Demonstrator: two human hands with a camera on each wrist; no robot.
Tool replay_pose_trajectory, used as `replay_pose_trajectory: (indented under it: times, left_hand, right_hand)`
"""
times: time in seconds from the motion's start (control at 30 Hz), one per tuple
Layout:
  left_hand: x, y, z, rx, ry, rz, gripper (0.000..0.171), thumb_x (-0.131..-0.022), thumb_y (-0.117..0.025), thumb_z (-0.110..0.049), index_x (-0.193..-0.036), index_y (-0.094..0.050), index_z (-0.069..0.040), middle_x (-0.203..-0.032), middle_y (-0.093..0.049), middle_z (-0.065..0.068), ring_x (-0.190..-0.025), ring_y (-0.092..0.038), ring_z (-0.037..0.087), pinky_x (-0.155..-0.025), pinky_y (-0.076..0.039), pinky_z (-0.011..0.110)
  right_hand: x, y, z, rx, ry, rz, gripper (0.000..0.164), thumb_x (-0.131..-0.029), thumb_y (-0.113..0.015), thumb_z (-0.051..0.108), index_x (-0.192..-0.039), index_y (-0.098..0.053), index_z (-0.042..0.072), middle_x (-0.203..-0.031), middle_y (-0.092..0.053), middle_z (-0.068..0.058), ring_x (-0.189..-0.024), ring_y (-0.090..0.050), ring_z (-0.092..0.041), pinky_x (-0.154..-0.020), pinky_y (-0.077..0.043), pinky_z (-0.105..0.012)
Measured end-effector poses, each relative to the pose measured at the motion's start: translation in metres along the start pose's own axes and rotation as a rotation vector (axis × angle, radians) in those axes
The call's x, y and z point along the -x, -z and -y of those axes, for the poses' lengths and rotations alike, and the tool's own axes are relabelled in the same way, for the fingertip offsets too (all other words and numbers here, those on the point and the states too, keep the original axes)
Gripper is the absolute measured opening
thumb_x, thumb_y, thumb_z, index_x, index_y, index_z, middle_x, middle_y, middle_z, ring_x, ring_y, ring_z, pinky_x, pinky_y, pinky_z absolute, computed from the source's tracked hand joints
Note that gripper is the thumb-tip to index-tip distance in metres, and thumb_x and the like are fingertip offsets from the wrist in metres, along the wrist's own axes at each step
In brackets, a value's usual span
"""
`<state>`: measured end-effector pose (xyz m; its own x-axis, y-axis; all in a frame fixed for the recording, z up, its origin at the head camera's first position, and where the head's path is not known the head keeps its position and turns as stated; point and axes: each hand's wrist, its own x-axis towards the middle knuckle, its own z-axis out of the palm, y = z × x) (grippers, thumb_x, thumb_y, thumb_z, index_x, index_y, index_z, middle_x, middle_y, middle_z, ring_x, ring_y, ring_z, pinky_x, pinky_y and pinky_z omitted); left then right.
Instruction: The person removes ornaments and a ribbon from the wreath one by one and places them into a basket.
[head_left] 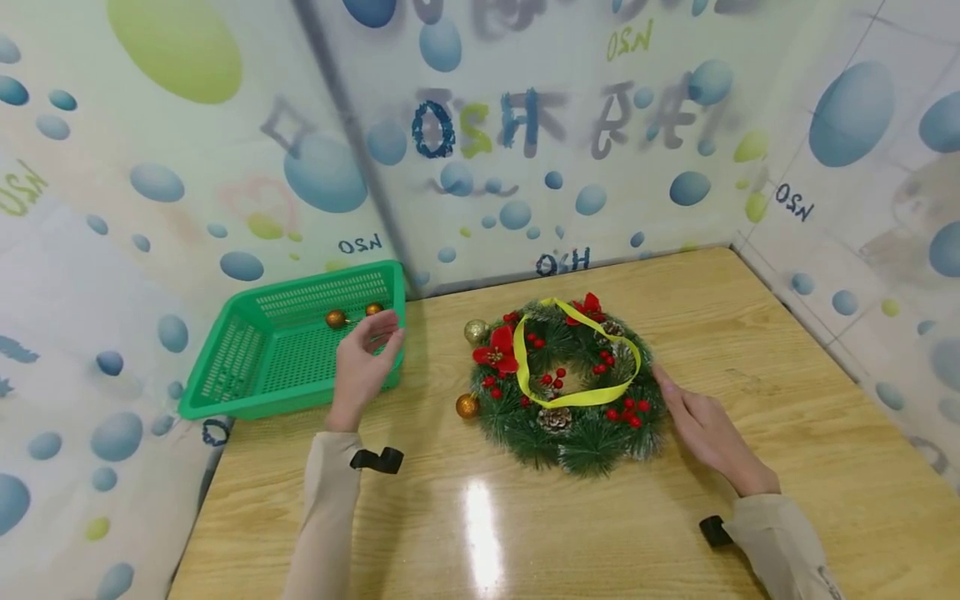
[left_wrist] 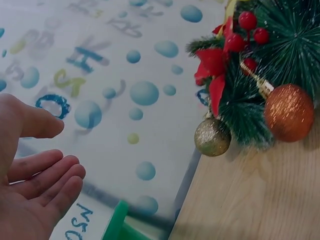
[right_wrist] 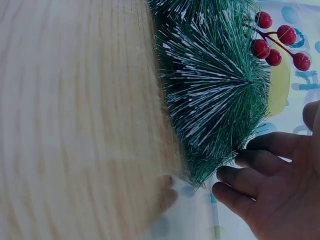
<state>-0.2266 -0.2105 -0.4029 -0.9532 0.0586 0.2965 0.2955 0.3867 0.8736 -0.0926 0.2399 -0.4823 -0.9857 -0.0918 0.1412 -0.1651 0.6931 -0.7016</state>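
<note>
A green Christmas wreath (head_left: 525,437) lies on the table, dressed with red flowers (head_left: 498,352), red berries (head_left: 628,413), pine cones (head_left: 555,419) and a yellow ribbon (head_left: 585,398) looped over its top. At its left edge sit a gold ball ornament (left_wrist: 213,137) and an orange glitter one (left_wrist: 289,113). My left hand (head_left: 363,367) hovers by the right end of the green basket (head_left: 300,404), fingers relaxed and nothing in them. Along the wreath's right side, my right hand (head_left: 708,429) has its fingertips right at the pine needles (right_wrist: 215,100), fingers loosely extended.
Two orange ball ornaments (head_left: 335,319) lie inside the basket at the table's back left. Behind the wooden table (head_left: 600,533) stands a wall covering (head_left: 517,183) printed with blue and green bubbles, which continues along the left and right sides.
</note>
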Motion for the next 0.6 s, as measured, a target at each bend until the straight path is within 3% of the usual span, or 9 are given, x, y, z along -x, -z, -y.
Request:
replay_pose_trajectory:
  times: [0.17,0.37,0.6]
  left_hand:
    - [0.007,-0.012,-0.006,0.004,-0.052,0.027,0.037,-0.097,-0.067,-0.003,-0.133,-0.061,0.004,-0.127,-0.065,0.024,-0.119,-0.063,0.035,-0.101,-0.054,0.028]
    - [0.017,-0.029,0.001,0.028,-0.109,0.071,0.035,-0.095,-0.069,-0.004,-0.129,-0.064,0.001,-0.123,-0.067,0.022,-0.115,-0.064,0.036,-0.102,-0.056,0.042]
    - [0.026,-0.048,0.008,0.05,-0.101,0.102,0.033,-0.095,-0.07,-0.004,-0.127,-0.066,-0.001,-0.12,-0.068,0.019,-0.115,-0.065,0.036,-0.102,-0.056,0.039]
  right_hand:
    - [0.0,-0.001,0.0,-0.001,-0.003,0.004,0.052,-0.114,-0.024,0.029,-0.156,-0.034,0.0,-0.154,-0.042,-0.026,-0.136,-0.048,-0.046,-0.108,-0.039,-0.06]
    - [0.0,-0.001,0.0,-0.006,-0.006,0.008,0.052,-0.114,-0.024,0.029,-0.155,-0.034,-0.001,-0.153,-0.042,-0.027,-0.135,-0.048,-0.047,-0.108,-0.039,-0.06]
    - [-0.001,0.0,-0.002,-0.001,-0.005,0.002,0.052,-0.114,-0.024,0.029,-0.157,-0.033,0.002,-0.153,-0.042,-0.027,-0.134,-0.049,-0.047,-0.107,-0.04,-0.062]
